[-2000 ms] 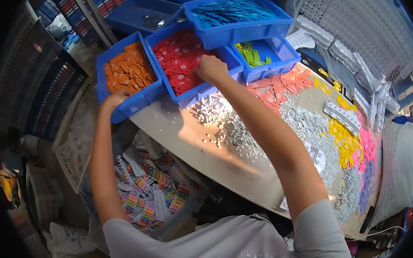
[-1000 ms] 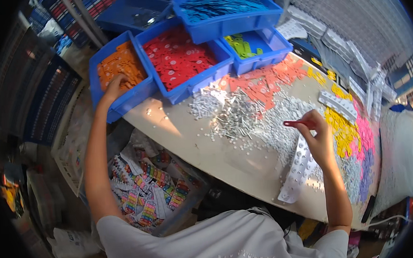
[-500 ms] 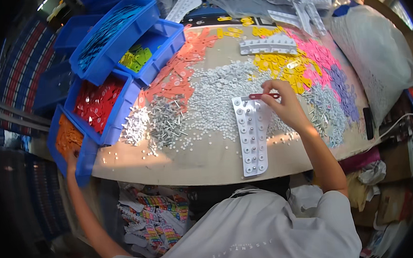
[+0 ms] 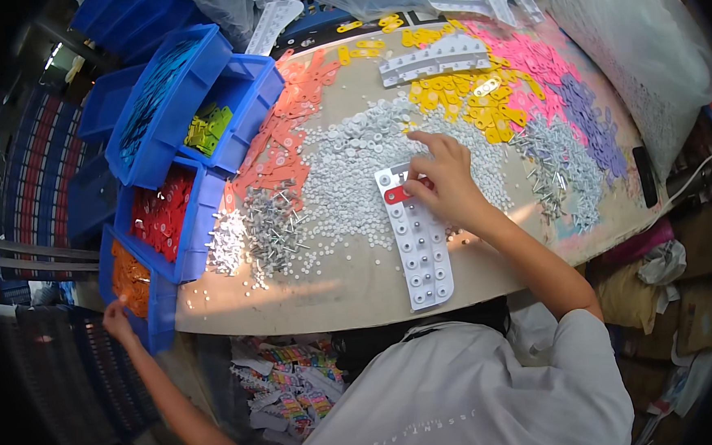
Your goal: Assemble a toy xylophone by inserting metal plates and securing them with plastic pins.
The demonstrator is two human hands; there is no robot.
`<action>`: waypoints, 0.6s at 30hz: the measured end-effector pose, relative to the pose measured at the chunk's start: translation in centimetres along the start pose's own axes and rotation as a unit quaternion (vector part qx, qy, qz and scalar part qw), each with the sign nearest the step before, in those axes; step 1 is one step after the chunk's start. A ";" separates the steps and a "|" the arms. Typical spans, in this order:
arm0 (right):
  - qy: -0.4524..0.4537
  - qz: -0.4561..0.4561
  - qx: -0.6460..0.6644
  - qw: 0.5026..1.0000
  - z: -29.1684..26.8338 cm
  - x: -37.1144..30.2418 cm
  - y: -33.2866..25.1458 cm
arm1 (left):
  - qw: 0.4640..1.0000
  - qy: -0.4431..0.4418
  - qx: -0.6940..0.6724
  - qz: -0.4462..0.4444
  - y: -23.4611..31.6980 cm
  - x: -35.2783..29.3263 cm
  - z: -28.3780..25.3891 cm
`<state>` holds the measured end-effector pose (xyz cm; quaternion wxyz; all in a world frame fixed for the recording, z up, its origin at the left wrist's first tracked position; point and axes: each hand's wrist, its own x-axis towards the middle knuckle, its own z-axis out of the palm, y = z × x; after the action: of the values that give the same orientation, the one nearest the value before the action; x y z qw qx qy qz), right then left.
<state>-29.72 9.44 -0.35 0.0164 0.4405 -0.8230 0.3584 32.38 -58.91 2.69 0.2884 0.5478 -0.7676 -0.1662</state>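
Resting partly curled at the red plastic strip (image 4: 396, 194), the right hand (image 4: 449, 188) has its thumb by the strip's right end; whether it pinches or merely presses, I cannot tell. The strip lies leftward of this nearer hand, long axis crosswise over the far end of the white pegged tray (image 4: 418, 255), which runs lengthwise toward the person on the counter (image 4: 336, 304). The left hand (image 4: 117, 321), well apart, curls beside the blue bin (image 4: 159, 316) of orange pieces (image 4: 131, 279), its hold unclear.

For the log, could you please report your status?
Right fingers at red strip, across far end of white tray. Left fingers by orange-filled bin. Loose white pieces beside tray.
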 end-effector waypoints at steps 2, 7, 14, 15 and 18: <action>0.011 -0.008 -0.037 0.999 0.0 -0.2 0.1 | 0.994 0.088 -0.062 -0.033 5.9 -2.6 2.7; 0.023 0.018 -0.076 0.997 -0.1 -0.8 0.3 | 0.948 -0.016 -0.301 0.098 35.7 -16.9 11.9; 0.040 0.065 -0.107 0.991 0.3 -1.1 -0.3 | 0.826 -0.413 -0.350 0.156 50.8 -30.5 26.2; 0.036 0.072 -0.104 0.991 0.2 -1.0 -0.4 | 0.821 -0.430 -0.331 0.178 51.9 -31.1 27.9; 0.032 0.085 -0.100 0.991 0.5 -1.1 -0.3 | 0.824 -0.392 -0.282 0.295 53.8 -32.6 32.4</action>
<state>-28.65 9.78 -0.92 0.0566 0.3532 -0.8883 0.2882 -20.30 -11.77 -0.29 0.1405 0.0785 -0.8605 -0.4834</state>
